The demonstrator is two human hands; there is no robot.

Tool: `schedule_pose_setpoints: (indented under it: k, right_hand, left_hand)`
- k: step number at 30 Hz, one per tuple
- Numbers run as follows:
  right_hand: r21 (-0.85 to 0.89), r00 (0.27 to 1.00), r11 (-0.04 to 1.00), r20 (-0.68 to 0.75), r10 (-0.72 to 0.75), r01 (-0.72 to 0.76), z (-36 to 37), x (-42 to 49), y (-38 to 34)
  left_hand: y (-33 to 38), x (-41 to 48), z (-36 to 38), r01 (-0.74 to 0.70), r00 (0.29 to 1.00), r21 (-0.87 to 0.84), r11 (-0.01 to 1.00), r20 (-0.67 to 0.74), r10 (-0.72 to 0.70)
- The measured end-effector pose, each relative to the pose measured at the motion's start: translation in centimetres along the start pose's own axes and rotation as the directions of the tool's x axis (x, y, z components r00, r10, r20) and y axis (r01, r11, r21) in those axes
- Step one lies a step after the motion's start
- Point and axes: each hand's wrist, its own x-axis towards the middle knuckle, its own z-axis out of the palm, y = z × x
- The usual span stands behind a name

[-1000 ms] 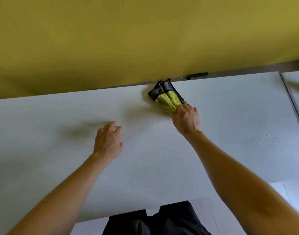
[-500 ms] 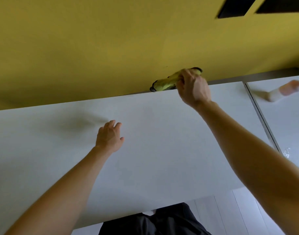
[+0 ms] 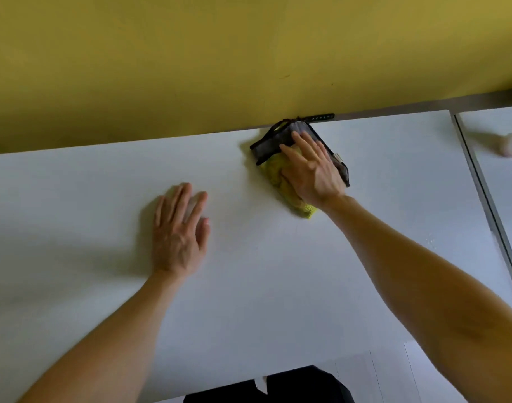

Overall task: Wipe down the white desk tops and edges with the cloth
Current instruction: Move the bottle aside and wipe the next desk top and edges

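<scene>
The right hand (image 3: 312, 170) presses a folded yellow-green and grey microfibre cloth (image 3: 278, 170) with flat, spread fingers onto the smooth white worktop (image 3: 379, 213) near its far edge. The left hand (image 3: 179, 234) rests flat on the worktop, fingers straight, holding nothing.

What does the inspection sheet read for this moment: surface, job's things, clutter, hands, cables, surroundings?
Surface: white desk top; a second desk top adjoins on the right across a seam.
Job's things: yellow and grey cloth, flat near the far edge.
Clutter: blurred pale object on the second desk top, unidentifiable.
Hands: right hand presses on the cloth, fingers straight; left hand rests flat on the desk top.
Cables: nothing seen; a black perforated strip lies at the far edge.
Surroundings: yellow partition behind the desk.
</scene>
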Motion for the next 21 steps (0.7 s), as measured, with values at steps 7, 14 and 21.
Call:
schedule_pose_setpoints:
  k: [7, 14, 21]
  right_hand:
    - [-0.090, 0.993, 0.989, 0.036, -0.115, 0.117, 2.6, -1.8, -4.1]
    - [-0.147, 0.947, 0.944, 0.176, -0.268, 0.295, 0.7, 1.5, -2.0]
    - [-0.088, 0.999, 0.996, 0.044, -0.009, 0.013, 2.2, 1.9, -8.2]
  left_hand:
    - [-0.1, 0.1, 0.1, 0.005, 1.000, -0.003, 1.000, -0.012, -0.005]
    - [0.0, 0.2, 0.1, 0.017, 1.000, 0.001, 1.000, -0.012, -0.017]
    - [0.2, 0.5, -0.1, 0.015, 1.000, 0.029, 0.999, -0.003, -0.014]
